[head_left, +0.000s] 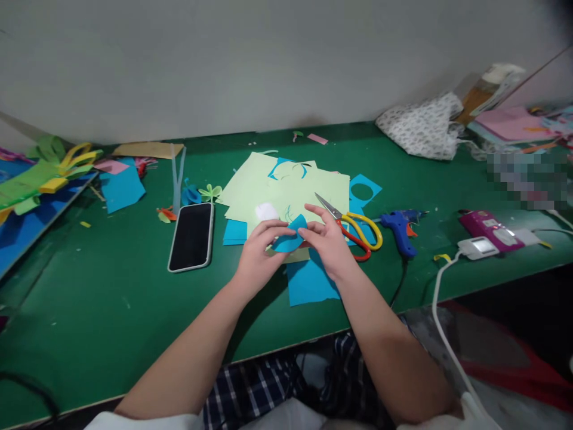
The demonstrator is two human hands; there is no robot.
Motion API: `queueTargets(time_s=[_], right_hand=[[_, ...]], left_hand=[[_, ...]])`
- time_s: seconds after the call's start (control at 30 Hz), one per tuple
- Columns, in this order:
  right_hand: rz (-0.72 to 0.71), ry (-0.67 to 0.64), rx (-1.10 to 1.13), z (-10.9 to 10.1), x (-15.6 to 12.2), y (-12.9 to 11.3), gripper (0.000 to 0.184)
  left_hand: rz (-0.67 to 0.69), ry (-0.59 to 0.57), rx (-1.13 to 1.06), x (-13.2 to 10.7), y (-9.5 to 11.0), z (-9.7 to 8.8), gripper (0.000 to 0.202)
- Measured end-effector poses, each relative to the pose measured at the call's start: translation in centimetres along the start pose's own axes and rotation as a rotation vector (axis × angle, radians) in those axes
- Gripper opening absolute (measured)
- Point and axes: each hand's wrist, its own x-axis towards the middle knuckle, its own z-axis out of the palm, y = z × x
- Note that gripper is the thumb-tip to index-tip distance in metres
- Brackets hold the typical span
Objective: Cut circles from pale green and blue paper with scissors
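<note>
A small blue paper piece (289, 240) with a curved edge is held between my two hands, above the stack of papers. My left hand (265, 246) is closed on its left side, fingers over the top. From the right, my right hand (326, 239) pinches the same piece between thumb and fingers, with the index finger stretched outward. Just beyond the right hand lie scissors (358, 230) with one yellow and one red handle. Pale green sheets (286, 185) and blue sheets (313, 283) lie under and around the hands. A white scrap (267, 211) rests beside the left hand.
A phone (191, 237) lies to the left. On the right are a blue glue gun (400, 230), a magenta packet (490, 230) and a white cable (441, 304). A patterned cloth bag (423, 126) sits at the back right. Paper crafts (49, 173) crowd the far left.
</note>
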Motion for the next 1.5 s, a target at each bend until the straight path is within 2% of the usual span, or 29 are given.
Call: queueTargets(time_s=[0.07, 0.13, 0.3, 0.4, 0.53, 0.67, 0.77, 0.87, 1.0, 1.1, 1.17, 1.23, 1.37, 1.5], right_hand=[[-0.017, 0.04, 0.012, -0.3, 0.2, -0.2, 0.056], [-0.025, 0.061, 0.014, -0.5, 0.3, -0.4, 0.054], [-0.046, 0.052, -0.026, -0.3, 0.2, -0.4, 0.052], [-0.055, 0.039, -0.081, -0.1, 0.1, -0.2, 0.046], [-0.03, 0.011, -0.097, -0.2, 0.1, 0.0, 0.048], [-0.01, -0.014, -0.128, -0.4, 0.1, 0.1, 0.04], [-0.041, 0.018, -0.165, -0.2, 0.1, 0.3, 0.035], [-0.08, 0.034, -0.211, 0.3, 0.0, 0.5, 0.026], [-0.081, -0.002, -0.248, 0.9, -0.2, 0.7, 0.019], [-0.05, -0.033, -0.256, 0.9, -0.3, 0.9, 0.023], [-0.046, -0.02, -0.257, 0.8, -0.3, 0.9, 0.033], [-0.048, -0.004, -0.255, 0.7, -0.4, 0.7, 0.04], [-0.02, -0.033, -0.214, 0.5, -0.4, 0.4, 0.033], [-0.028, -0.037, -0.165, 0.5, -0.4, 0.2, 0.033]], left_hand=[[-0.008, -0.102, -0.024, 0.0, 0.2, 0.0, 0.027], [-0.031, -0.152, -0.052, 0.0, 0.2, 0.0, 0.024], [-0.101, -0.073, -0.08, -0.1, -0.4, 0.1, 0.024], [-0.111, -0.048, -0.069, -0.2, -0.4, 0.2, 0.029], [-0.106, 0.01, -0.014, -0.3, 0.0, 0.0, 0.026], [-0.099, 0.133, 0.024, -0.2, 0.0, -0.1, 0.025], [-0.153, 0.227, -0.008, 0.0, -0.3, 0.0, 0.026], [-0.238, 0.198, -0.105, 0.0, -0.4, 0.3, 0.028], [-0.28, 0.16, -0.185, -0.1, -0.3, 0.7, 0.03], [-0.292, 0.185, -0.183, -0.1, -0.3, 0.7, 0.029], [-0.293, 0.213, -0.159, -0.1, -0.3, 0.5, 0.03], [-0.286, 0.237, -0.122, -0.1, -0.3, 0.4, 0.03], [-0.232, 0.25, -0.057, -0.5, 0.0, 0.3, 0.021], [-0.145, 0.211, -0.053, -0.9, 0.6, 0.5, 0.007]])
